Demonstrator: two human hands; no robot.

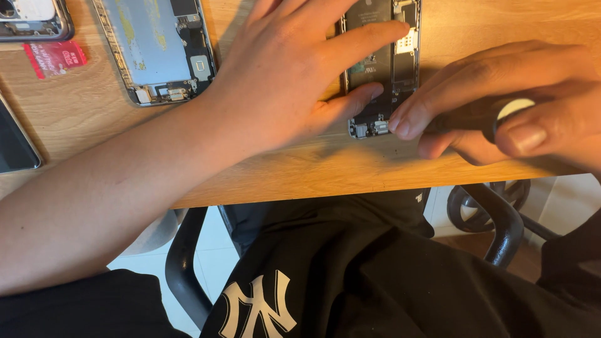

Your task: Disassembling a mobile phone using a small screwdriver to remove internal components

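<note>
An opened phone body with its inner parts showing lies on the wooden table. My left hand rests flat over it, fingers spread, thumb pressing near its lower edge. My right hand grips a black screwdriver with a pale round cap, its front end pointing at the phone's bottom end. The tip itself is hidden behind my fingers.
A second opened phone shell lies at the upper left, with another phone part in the corner, a small red card and a dark screen panel at the left edge. Black chair arms sit below the table edge.
</note>
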